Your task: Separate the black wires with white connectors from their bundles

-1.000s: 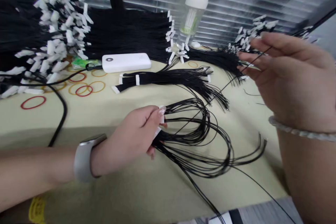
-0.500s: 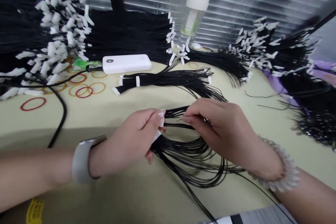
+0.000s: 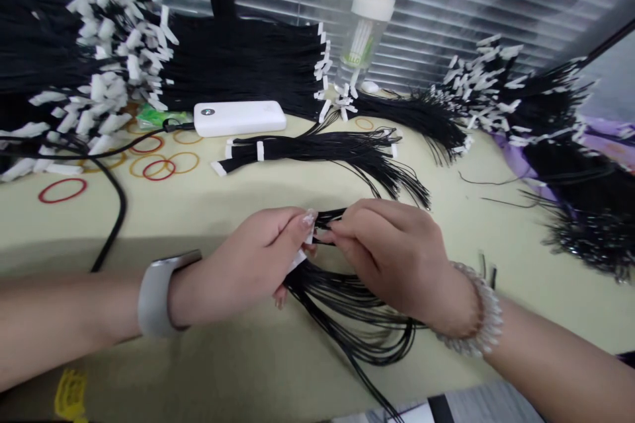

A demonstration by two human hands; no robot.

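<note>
Black wires (image 3: pixel 337 281) loop over the near-middle bench (image 3: pixel 496 231), the left hand (image 3: pixel 253 261) pinching their white connectors (image 3: pixel 296 262). The right hand (image 3: pixel 397 254) has come in close from the right, fingertips pressed together, whether on a wire I cannot tell; work apparently centres there.

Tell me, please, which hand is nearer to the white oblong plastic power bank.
Left. The left hand is almost straight below the power bank in the picture; the right hand is farther away, toward the lower right.
</note>
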